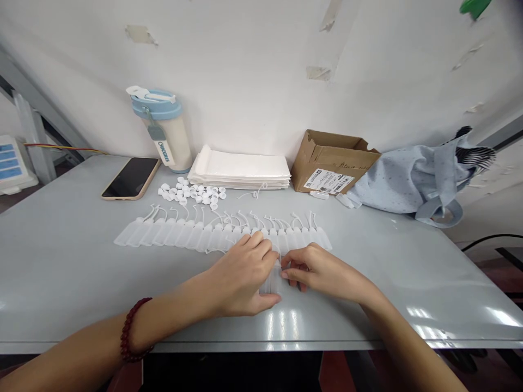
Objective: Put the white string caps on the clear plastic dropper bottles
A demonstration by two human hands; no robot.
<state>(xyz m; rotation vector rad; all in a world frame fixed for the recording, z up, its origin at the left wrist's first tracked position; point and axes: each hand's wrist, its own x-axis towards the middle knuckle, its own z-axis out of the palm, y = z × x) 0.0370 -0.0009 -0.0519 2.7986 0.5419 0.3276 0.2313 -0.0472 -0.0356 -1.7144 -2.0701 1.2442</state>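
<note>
A row of several small translucent plastic bottles (pixel 180 233) with white strings lies across the grey table (pixel 61 261). My left hand (pixel 241 275) and my right hand (pixel 316 269) meet just in front of the row's right half. Both close their fingers on one translucent bottle (pixel 274 282) held between them. A red bead bracelet (pixel 129 331) circles my left wrist. A heap of small white caps (pixel 192 195) lies behind the row.
A phone (pixel 131 178) lies face up at the back left, beside a blue-lidded drink bottle (pixel 163 130). A stack of white padded bags (pixel 241 170), an open cardboard box (pixel 333 162) and a light blue cloth bag (pixel 417 179) line the wall.
</note>
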